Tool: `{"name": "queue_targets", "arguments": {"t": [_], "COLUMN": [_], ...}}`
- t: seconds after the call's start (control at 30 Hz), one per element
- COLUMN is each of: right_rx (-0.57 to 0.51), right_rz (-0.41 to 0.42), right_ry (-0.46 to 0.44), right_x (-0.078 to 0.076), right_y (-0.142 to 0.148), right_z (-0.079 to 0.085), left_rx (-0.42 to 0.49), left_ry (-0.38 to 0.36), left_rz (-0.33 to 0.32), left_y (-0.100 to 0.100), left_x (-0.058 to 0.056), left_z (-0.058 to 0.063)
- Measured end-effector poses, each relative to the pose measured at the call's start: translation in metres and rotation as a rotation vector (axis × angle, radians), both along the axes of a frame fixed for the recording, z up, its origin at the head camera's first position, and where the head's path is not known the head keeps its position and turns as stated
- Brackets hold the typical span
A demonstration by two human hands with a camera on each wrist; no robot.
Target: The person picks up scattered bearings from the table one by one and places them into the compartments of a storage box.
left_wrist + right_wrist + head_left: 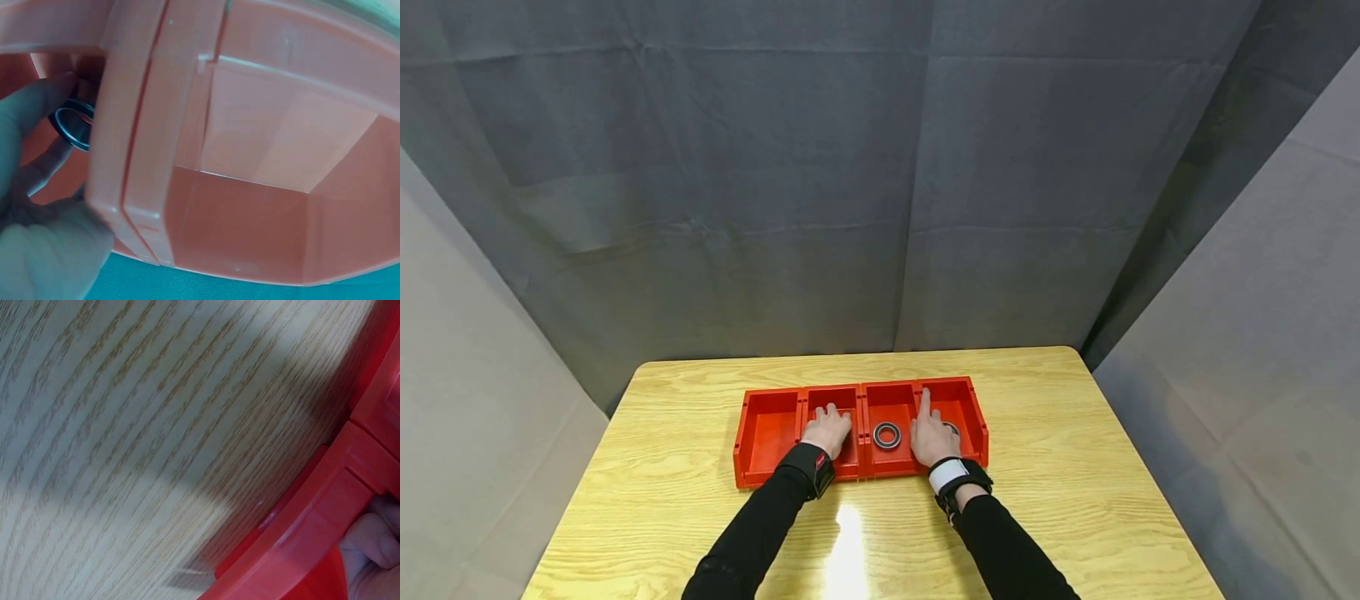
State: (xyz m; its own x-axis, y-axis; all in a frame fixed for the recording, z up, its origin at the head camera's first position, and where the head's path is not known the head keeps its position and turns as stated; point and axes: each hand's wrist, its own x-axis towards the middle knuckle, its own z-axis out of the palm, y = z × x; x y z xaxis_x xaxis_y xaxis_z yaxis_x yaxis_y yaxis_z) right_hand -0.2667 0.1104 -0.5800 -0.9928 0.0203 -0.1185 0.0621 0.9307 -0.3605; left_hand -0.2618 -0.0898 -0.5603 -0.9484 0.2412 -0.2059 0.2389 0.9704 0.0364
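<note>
My left hand (827, 430) reaches into the second red bin (832, 394) from the left. In the left wrist view its fingers pinch a ring-shaped bearing (76, 125), tilted inside the bin; from the head view the hand covers that bearing. My right hand (933, 437) lies over the rightmost bin (976, 417), index finger straight along the divider. Beside and partly under this hand shows another bearing (953, 428). The right wrist view catches bent fingers (372, 544) just behind the bin's front wall. A third bearing (887, 435) lies flat in the bin between the hands.
The leftmost red bin (772, 425) adjoins the others in one row on the light wood table (1045, 483). Grey cloth (775, 208) hangs behind the table, with pale panels (1247, 375) at both sides. Raised bin walls and dividers stand around both hands.
</note>
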Motion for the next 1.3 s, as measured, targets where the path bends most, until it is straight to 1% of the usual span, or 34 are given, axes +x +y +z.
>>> {"name": "queue_targets", "arguments": {"t": [0.3,0.83,0.93,1.13,1.3], "right_rx": [-0.005,-0.01,-0.009,-0.013,-0.004], "right_rz": [0.004,0.009,0.008,0.004,-0.001], "right_ry": [-0.017,-0.011,-0.019,-0.018,-0.018], "right_x": [0.0,0.001,0.001,0.001,0.0], "right_y": [-0.001,-0.002,-0.002,-0.001,0.0], "right_z": [0.0,0.002,0.002,0.003,0.001], "left_rx": [0.009,0.023,0.037,0.092,0.159], "left_ry": [-0.024,-0.033,-0.036,-0.056,-0.02], "left_rz": [0.005,0.001,0.013,0.032,0.011], "left_y": [0.0,-0.002,0.0,0.002,-0.004], "left_x": [0.0,0.003,0.004,0.006,0.007], "left_z": [0.002,-0.002,0.0,0.009,0.017]}}
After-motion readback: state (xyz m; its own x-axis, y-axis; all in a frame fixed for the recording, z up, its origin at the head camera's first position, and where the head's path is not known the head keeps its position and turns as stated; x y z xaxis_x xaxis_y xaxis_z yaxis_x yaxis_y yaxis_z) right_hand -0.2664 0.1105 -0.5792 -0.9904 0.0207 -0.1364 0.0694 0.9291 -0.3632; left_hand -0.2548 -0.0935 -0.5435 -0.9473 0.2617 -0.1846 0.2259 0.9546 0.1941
